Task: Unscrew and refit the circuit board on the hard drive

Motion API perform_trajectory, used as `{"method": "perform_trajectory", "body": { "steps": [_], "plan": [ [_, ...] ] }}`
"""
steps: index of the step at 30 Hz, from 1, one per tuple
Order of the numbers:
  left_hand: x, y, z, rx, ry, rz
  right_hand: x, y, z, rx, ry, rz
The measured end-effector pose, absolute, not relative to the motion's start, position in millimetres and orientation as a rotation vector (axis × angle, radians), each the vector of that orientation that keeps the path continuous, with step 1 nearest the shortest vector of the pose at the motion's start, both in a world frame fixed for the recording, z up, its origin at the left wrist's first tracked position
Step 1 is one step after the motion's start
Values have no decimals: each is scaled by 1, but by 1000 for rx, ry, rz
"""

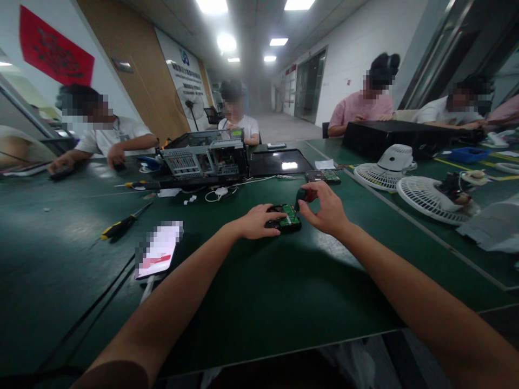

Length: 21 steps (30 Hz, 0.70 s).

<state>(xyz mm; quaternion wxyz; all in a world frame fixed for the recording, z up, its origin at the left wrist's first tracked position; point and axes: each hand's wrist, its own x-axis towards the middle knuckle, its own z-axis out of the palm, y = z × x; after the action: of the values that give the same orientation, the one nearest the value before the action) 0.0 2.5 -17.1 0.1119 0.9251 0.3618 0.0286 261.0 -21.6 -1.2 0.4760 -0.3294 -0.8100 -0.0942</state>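
Observation:
A hard drive (288, 214), black with a green circuit board facing up, lies on the green table in front of me. My left hand (259, 221) grips it from the left, thumb along the near side and a finger reaching over the board. In my right hand (323, 208) is a small dark-handled screwdriver (300, 199), pinched between thumb and fingers. It stands nearly upright, its tip down at the right part of the board. Whether the tip sits in a screw is too small to tell.
Beyond are an opened computer case (203, 162), a dark flat panel (279, 162) and another drive (324, 176). Fan parts (385, 167) stand at right. A lit phone (160, 251) and a yellow-black screwdriver (119, 227) lie left. Several people sit around the table.

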Motion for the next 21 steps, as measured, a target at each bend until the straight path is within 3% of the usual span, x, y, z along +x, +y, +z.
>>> {"method": "perform_trajectory", "body": {
  "steps": [21],
  "plan": [
    [-1,4,-18,2709,1061,64,263,-18,-5,-886,-1849,-258]
  ]
}}
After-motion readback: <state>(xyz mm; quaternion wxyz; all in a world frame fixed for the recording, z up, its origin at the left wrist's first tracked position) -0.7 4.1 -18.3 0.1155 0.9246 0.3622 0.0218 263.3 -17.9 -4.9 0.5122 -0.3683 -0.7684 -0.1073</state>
